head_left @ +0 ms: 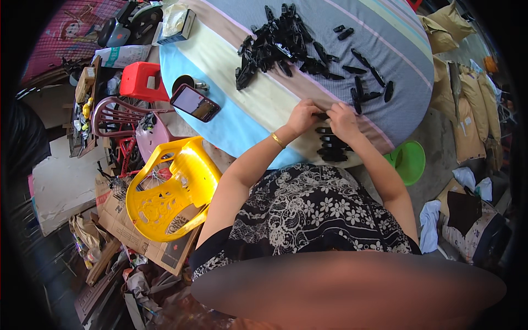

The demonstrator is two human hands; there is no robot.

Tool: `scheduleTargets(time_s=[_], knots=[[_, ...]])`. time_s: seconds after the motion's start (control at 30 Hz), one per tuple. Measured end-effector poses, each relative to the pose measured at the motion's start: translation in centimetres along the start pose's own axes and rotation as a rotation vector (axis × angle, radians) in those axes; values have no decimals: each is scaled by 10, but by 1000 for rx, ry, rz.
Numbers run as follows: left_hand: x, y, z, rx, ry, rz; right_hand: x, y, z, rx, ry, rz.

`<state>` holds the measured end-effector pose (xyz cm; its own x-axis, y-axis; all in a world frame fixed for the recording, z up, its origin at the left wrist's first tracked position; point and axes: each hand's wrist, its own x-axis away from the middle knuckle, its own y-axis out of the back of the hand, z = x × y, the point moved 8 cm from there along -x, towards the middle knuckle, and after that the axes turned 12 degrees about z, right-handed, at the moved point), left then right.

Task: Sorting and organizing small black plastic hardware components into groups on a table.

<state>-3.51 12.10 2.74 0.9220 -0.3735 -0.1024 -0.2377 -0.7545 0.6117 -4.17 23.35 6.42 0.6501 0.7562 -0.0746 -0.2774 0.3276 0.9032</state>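
Observation:
My left hand [303,117] and my right hand [342,120] meet over the near part of the round table, fingers closed on one small black plastic piece [321,116] held between them. Just below the hands, several similar black pieces lie stacked in a neat row [333,147] close to the table's near edge. Farther off, a large heap of black plastic pieces [280,47] covers the middle of the striped tablecloth [231,82]. A few loose black pieces [368,69] are scattered to the right of the heap. What exactly the pieces are cannot be made out.
A phone [195,103] leans on a metal cup [184,82] at the table's left, near a tissue box [176,27]. Left stand a yellow plastic chair [173,187] and red stool [144,81]. A green bucket [410,163] is at right, with brown sacks [470,115] beyond.

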Motion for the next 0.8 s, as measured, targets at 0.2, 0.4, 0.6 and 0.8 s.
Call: scheduleTargets(time_s=[0.2,0.4,0.6,0.8], knots=[[11,3,-17,-51,-73,127,-33,-30,-38,-366,-223,537],[-16,60,27,-254,143,-20,-103,18,-29,259,-36,-136],[-51,95,76,-286,487,-89,-105,8,-28,360,-84,-172],[-36,91,75,-330,471,-202,-42,-12,-45,-204,-196,0]])
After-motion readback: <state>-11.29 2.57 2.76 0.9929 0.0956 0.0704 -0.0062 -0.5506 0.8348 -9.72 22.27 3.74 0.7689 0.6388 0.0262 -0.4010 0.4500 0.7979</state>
